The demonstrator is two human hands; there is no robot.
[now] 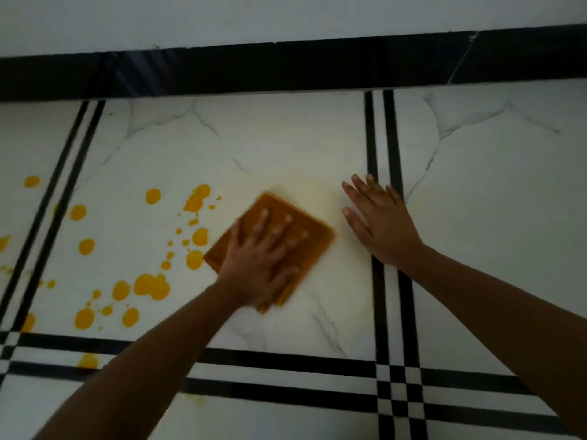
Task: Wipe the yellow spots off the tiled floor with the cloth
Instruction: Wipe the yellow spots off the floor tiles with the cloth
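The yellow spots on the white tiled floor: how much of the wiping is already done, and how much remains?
Done: the white marble-look tile right of the cloth shows only a faint yellowish smear. In hand: the left hand presses the folded orange cloth flat; the right hand rests on the floor. Left: many yellow spots lie left of the cloth, some beyond the black double stripe.

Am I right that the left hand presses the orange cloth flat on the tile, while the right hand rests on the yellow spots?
Not quite. In the head view the right hand rests flat on bare tile beside the black stripes, away from the yellow spots, which lie left of the orange cloth. The left hand does press the cloth flat on the tile.
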